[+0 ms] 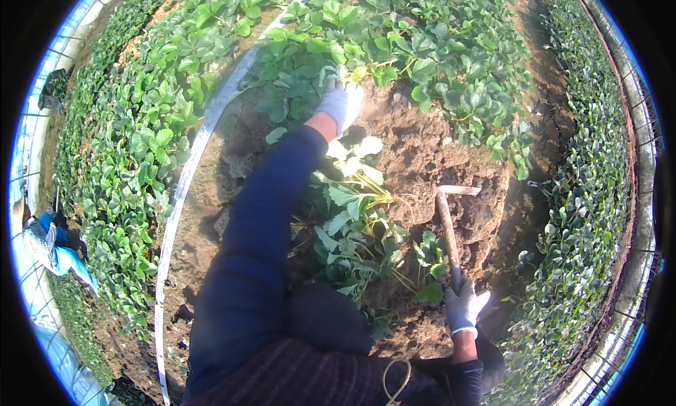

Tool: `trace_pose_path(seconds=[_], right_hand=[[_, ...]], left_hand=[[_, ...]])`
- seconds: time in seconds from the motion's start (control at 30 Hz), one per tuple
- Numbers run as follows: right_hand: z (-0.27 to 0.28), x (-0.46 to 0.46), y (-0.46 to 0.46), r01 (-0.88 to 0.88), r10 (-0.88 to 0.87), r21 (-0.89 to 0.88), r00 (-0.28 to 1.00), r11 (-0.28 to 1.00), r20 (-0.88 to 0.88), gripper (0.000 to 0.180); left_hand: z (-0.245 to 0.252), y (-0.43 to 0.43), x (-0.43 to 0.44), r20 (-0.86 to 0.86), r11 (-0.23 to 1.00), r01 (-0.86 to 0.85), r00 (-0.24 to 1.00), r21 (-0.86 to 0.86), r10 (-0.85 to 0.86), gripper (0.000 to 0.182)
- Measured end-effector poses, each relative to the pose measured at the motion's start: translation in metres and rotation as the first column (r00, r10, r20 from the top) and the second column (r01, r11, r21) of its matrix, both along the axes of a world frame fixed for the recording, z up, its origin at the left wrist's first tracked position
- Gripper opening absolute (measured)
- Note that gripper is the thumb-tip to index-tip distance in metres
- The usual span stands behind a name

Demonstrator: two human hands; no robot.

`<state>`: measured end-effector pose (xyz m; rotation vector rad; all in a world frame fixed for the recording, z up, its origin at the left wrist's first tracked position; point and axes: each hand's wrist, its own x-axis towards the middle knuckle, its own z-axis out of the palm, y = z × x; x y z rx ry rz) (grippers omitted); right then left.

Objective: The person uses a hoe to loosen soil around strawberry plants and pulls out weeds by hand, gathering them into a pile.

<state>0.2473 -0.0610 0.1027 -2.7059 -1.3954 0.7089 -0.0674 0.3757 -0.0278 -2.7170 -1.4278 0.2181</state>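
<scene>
My left hand (340,104), in a pale work glove, reaches forward to the edge of the leafy strawberry-like plants (311,91). Its fingers are among the leaves and washed out by glare, so whether they grip a stem cannot be seen. My right hand (465,304), also gloved, is closed around the wooden handle of a short hoe (449,231). The hoe's narrow blade (460,190) lies against the bare brown soil (417,126). Between my arms lies a heap of uprooted plants (354,231), with thin roots (406,201) showing on one.
A white flat hose or strip (182,194) runs lengthwise along the left side. Dense plant rows (127,158) grow beyond it, and another row (581,231) lies right of a furrow (541,78). A dark crate (54,89) and blue-and-white material (55,247) sit at the far left.
</scene>
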Motion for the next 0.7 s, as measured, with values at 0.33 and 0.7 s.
trace_pose_path(seconds=[0.33, 0.7], right_hand=[[-0.019, 0.004, 0.019, -0.105, 0.095, 0.04, 0.976, 0.994, 0.198, 0.061], [0.053, -0.057, 0.114, 0.442, -0.135, 0.292, 0.713, 0.848, -0.688, 0.023]], left_hand=[[0.072, 0.002, -0.021, -0.495, 0.963, -0.238, 0.857, -0.128, 0.146, 0.049], [0.022, -0.027, -0.051, -0.318, 0.894, -0.397, 0.891, -0.206, 0.322, 0.059]])
